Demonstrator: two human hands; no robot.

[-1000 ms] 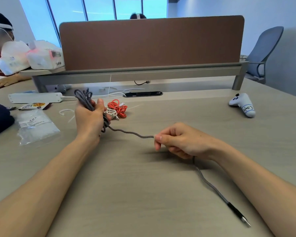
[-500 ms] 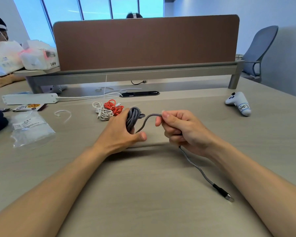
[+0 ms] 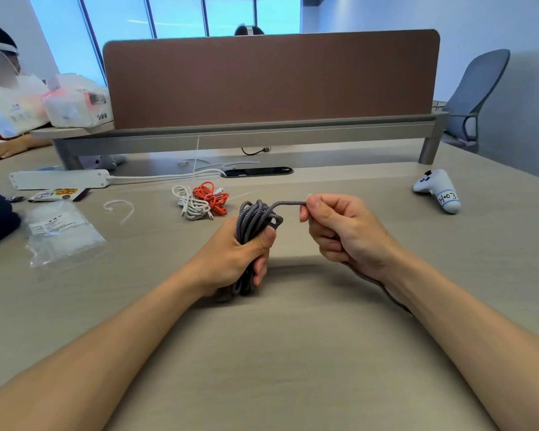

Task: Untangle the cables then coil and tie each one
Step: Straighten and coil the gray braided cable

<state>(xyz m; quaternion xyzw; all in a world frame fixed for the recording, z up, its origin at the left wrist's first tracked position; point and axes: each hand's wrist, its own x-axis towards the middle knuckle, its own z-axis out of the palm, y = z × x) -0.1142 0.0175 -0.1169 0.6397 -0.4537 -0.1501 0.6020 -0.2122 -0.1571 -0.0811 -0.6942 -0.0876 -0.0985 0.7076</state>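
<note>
Left hand (image 3: 231, 259) has its fingers curled tight round the grey cable bundle (image 3: 255, 219), loops standing upright and poking out above the thumb. Right hand (image 3: 339, 234) pinches the free strand (image 3: 288, 204) just beside it, so that strand runs sideways from the loop tops to its fingertips, tail trailing back under the wrist. Next wrap probably goes over the top, fed by the right.

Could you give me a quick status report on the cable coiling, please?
Left hand grips grey cable coil. Right hand pinches its free strand, tail trailing past the wrist. White cable and orange cable lie beyond; nothing in the way.
</note>
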